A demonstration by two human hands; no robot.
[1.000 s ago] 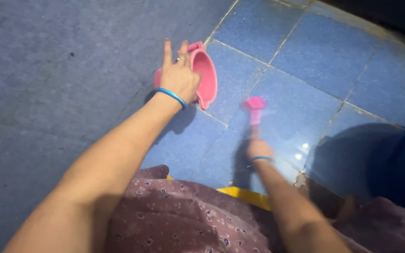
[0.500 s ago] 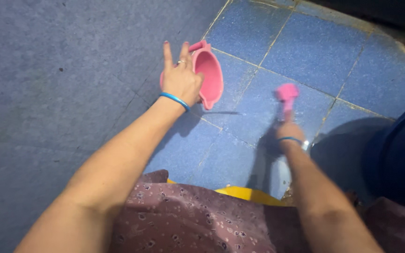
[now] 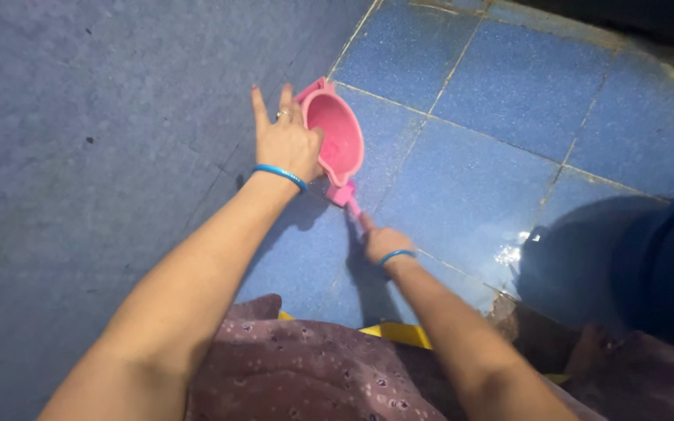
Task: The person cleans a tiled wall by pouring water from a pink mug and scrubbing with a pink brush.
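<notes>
Two bare arms reach out over a blue tiled floor (image 3: 493, 179), wet and glinting at the right. At its far left edge lies a pink scoop-shaped container (image 3: 337, 136), tipped on its side, its hollow showing nothing inside. Left hand (image 3: 286, 144) grips its rim, two fingers raised. Right hand (image 3: 384, 243) is closed around a small pink brush (image 3: 345, 195) just below it.

Bare forearms; blue bangle on each wrist; ring on left finger; mauve floral-print garment at lap.
</notes>
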